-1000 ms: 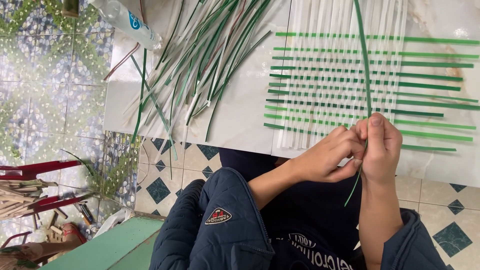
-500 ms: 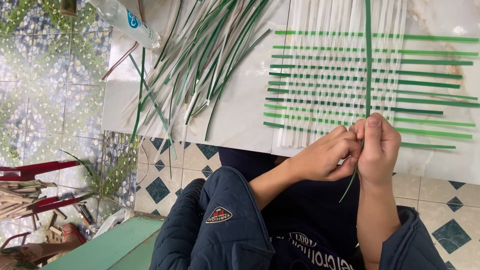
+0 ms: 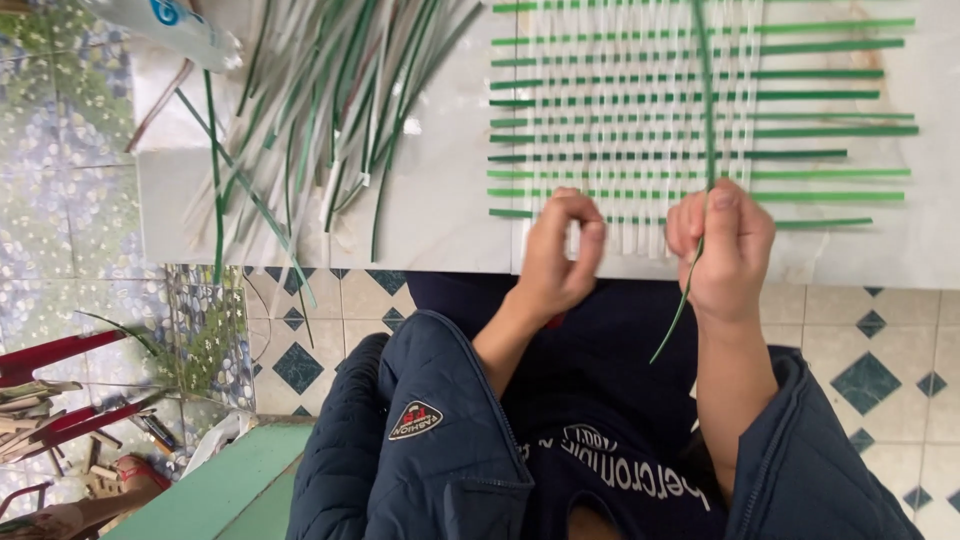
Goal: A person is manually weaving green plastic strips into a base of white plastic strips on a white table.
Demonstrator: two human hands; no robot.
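Note:
A half-woven mat of white upright strips crossed by green strips lies on a white marble slab. My right hand pinches one long green strip that runs up over the mat, its loose end hanging below my fingers. My left hand rests at the mat's near edge, fingers curled on the ends of the white strips. Both forearms come out of dark blue jacket sleeves.
A loose heap of green and white strips lies on the slab to the left, with a clear plastic bottle beside it. Patterned floor tiles surround the slab. Red-handled tools and scraps and a green board lie at lower left.
My two hands were together at the green strip. The left hand has moved away to the left, onto the white strip ends. The right hand still holds the green strip.

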